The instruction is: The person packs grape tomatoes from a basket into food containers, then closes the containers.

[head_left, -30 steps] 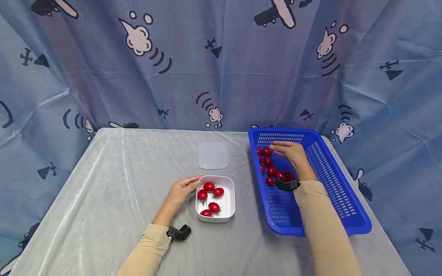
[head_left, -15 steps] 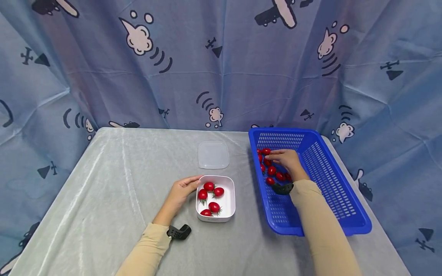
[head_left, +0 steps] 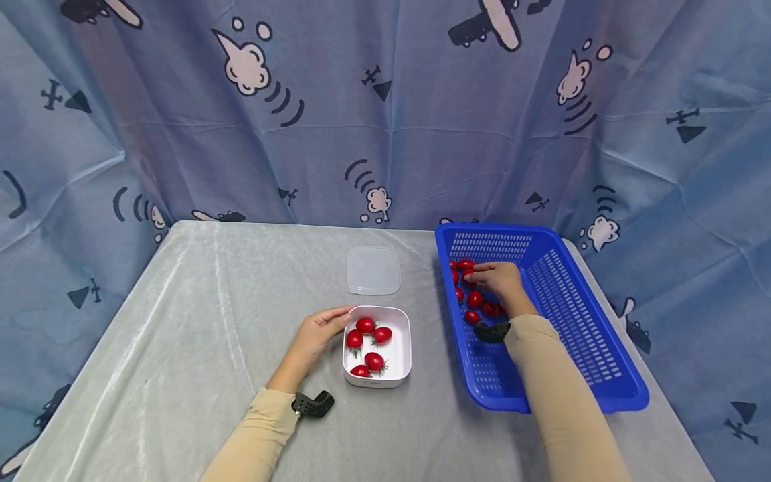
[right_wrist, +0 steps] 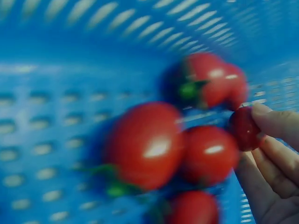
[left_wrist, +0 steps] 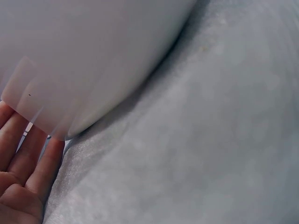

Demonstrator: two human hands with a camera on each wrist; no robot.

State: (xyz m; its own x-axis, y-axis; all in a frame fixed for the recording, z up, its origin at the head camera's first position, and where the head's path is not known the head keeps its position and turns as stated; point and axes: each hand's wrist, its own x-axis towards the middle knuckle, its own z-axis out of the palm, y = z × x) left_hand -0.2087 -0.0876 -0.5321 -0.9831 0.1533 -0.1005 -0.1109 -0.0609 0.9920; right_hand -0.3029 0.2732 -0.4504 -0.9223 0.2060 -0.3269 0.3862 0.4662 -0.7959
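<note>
In the head view my left hand (head_left: pixel 314 337) touches the far left corner of a small white square box (head_left: pixel 399 355). Its fingers (left_wrist: pixel 46 170) lie fairly straight against the box wall (left_wrist: pixel 107 60) in the left wrist view. Several red cherry tomatoes (head_left: pixel 375 362) with green stems lie inside the box. Down in the blue basket (head_left: pixel 557 301), my right hand (head_left: pixel 504 284) pinches a cherry tomato (right_wrist: pixel 245 129) between thumb and fingers. Other cherry tomatoes (right_wrist: pixel 147 147) lie close by on the basket floor.
Behind the box a clear plastic lid (head_left: pixel 373 271) lies flat on the cloth-covered table (head_left: pixel 181 321). The basket's raised rim (head_left: pixel 460 361) stands between the box and the right hand. A patterned blue curtain (head_left: pixel 337 120) hangs behind the table.
My right hand has moved down and slightly left in the basket, from above the tomatoes to a pinch on one of them. The left hand stays at the box.
</note>
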